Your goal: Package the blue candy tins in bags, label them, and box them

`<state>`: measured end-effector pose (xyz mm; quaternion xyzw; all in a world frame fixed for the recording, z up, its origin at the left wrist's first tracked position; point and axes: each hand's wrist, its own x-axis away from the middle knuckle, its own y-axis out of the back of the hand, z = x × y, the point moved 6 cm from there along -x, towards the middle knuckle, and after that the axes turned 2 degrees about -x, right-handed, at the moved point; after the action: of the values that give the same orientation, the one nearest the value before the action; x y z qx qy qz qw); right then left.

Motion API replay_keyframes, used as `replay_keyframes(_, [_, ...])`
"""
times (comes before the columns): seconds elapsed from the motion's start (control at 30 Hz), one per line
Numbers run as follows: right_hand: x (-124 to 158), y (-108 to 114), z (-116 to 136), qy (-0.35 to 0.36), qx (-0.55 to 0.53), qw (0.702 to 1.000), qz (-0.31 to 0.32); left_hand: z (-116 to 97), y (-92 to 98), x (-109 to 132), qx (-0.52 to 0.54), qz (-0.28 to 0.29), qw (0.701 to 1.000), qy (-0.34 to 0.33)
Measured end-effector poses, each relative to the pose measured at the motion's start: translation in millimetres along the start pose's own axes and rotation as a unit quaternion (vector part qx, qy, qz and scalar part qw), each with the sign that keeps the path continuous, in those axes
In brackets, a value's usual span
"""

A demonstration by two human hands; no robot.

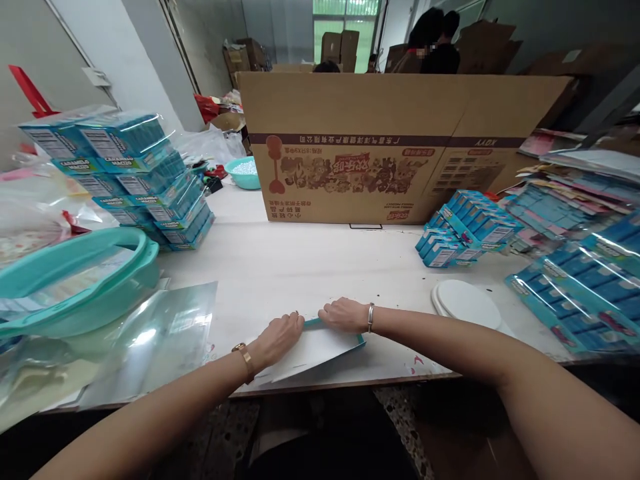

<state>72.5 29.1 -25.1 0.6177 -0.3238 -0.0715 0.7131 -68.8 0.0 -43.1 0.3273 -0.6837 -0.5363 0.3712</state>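
At the front edge of the white table lies a cardboard tray [320, 350], white inside with a teal edge, partly folded. My left hand [281, 339] grips its far left edge with curled fingers. Close beside it, my right hand [345, 315] is closed on the far edge of the same tray. The fingertips of both hands are partly hidden behind the knuckles. To the right of the tray sits a white round-topped device [467, 303]. Clear plastic sheets [165, 333] lie to the left of my left forearm.
Shrink-wrapped blue boxes [145, 173] are stacked at left, behind a teal basin [100, 293]. A large cardboard carton [350, 113] stands across the back. Small blue boxes [465, 227] and wrapped packs [585, 287] stand at right. A bowl of white beads [245, 173] and people [435, 47] are farther back.
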Motion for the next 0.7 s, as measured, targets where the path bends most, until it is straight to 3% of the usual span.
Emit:
replay_keyframes(0.23, [-5,3,4,-0.028,0.004,1.0,0.009,-1,3.3,-14,0.004,-0.008,1.0,-0.015])
replay_keyframes(0.37, [-1,9,0,-0.062,-0.025,0.998,0.021,17,30.3,-20,0.032,-0.035,0.999,-0.005])
replay_keyframes(0.43, [12,6,0,-0.091,-0.05,0.994,0.024,34,48.3,-11,0.106,-0.114,0.987,0.049])
replay_keyframes(0.47, [20,3,1,-0.11,-0.065,0.992,0.023,44,54.9,-2,0.177,-0.179,0.963,0.097])
replay_keyframes(0.5, [29,-1,1,-0.128,-0.081,0.988,0.023,55,56.4,9,0.264,-0.247,0.92,0.152])
replay_keyframes(0.57, [43,-8,2,-0.16,-0.111,0.98,0.026,66,41.0,29,0.434,-0.342,0.793,0.255])
replay_keyframes(0.63, [47,-9,-4,-0.206,-0.174,0.963,0.005,59,14.8,33,0.537,-0.364,0.693,0.315])
replay_keyframes(0.7, [38,-2,-16,-0.257,-0.284,0.921,-0.075,43,-5.9,23,0.606,-0.356,0.631,0.329])
